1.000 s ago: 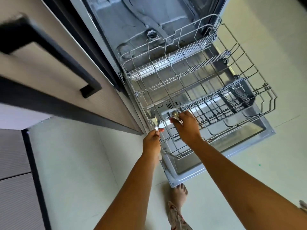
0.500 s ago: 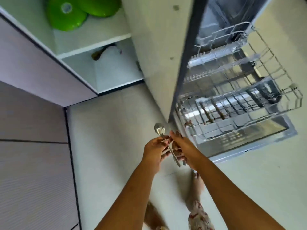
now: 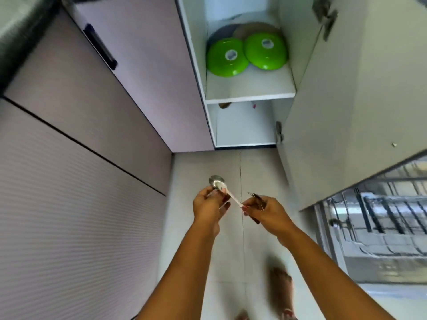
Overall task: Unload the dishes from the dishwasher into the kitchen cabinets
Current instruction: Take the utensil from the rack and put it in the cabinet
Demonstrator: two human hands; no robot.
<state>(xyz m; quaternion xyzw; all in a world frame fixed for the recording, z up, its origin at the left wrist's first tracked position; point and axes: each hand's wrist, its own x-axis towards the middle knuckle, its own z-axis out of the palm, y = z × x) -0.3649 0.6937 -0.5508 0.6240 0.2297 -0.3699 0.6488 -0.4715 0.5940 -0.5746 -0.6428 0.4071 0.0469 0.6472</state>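
On my remote feed, both hands meet over the pale tiled floor (image 3: pixel 208 162) in front of an open white cabinet (image 3: pixel 250 95). The left hand (image 3: pixel 209 210) pinches a silver metal spoon (image 3: pixel 218 183) just under its bowl, fingers curled. The bowl points up and away from the hand, and the handle slants down toward the right hand (image 3: pixel 269 212). The right hand is curled round a bundle of dark-handled utensils (image 3: pixel 255 196), too blurred for me to name piece by piece. Its fingertips (image 3: pixel 245 207) sit at the end of the spoon's handle, and I cannot tell whether they grip it.

Beyond both hands, on the cabinet's upper shelf, two bright green round dishes (image 3: pixel 227 57) lie side by side. A grey round plate (image 3: pixel 220 34) and a brown round plate (image 3: pixel 254 27) are partly hidden behind them. The cabinet door (image 3: pixel 346 100) stands open to the right of the right hand, and below it the wire dishwasher rack (image 3: pixel 381 215) shows. To the left of the left hand run mauve cabinet fronts (image 3: pixel 80 135), one with a black bar handle (image 3: pixel 100 46). A bare foot (image 3: pixel 280 287) is on the floor beneath the right forearm.
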